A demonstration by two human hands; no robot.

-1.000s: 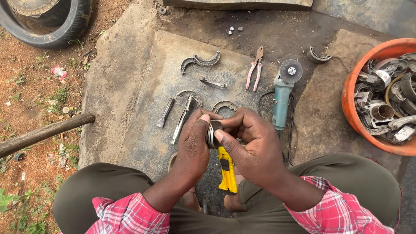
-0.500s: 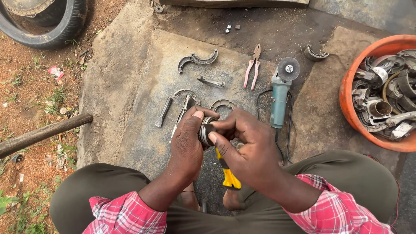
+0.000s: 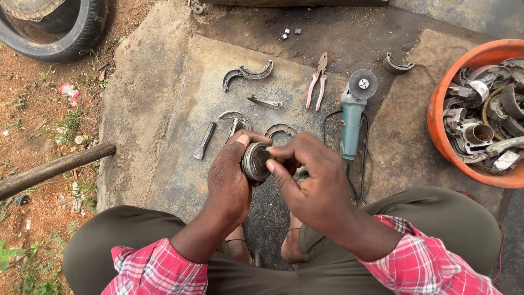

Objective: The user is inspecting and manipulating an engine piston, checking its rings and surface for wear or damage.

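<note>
Metal, round and grey: a short ringed cylinder (image 3: pixel 255 161) is being held between both hands above the stone slab (image 3: pixel 158 109), just in front of the person's knees. The left hand (image 3: pixel 232 177) is wrapping around its left side, thumb and fingers curling onto the rim and pinching it. The right hand (image 3: pixel 314 183) is closing in from the right, index finger and thumb pressing against the part's face; whether those fingertips are gripping the edge or only touching it cannot be told.

On the slab beyond the hands, curved metal shoes are lying: one pair (image 3: pixel 246 74) further up, two more arcs (image 3: pixel 232 116) (image 3: pixel 279 129) just past the fingers. A flat chisel-like bar (image 3: pixel 204 141) is lying to the left of them, and a small bent metal piece (image 3: pixel 265 101) is sitting between. Pink-handled pliers (image 3: pixel 316 82) are lying beside a teal angle grinder (image 3: pixel 353 112), disc pointing away. An orange tub (image 3: pixel 442 117) of scrap metal parts is standing at the right. A tyre (image 3: pixel 65 38) is lying at the upper left on the dirt, and a dark pipe (image 3: pixel 52 169) is lying at the left.
</note>
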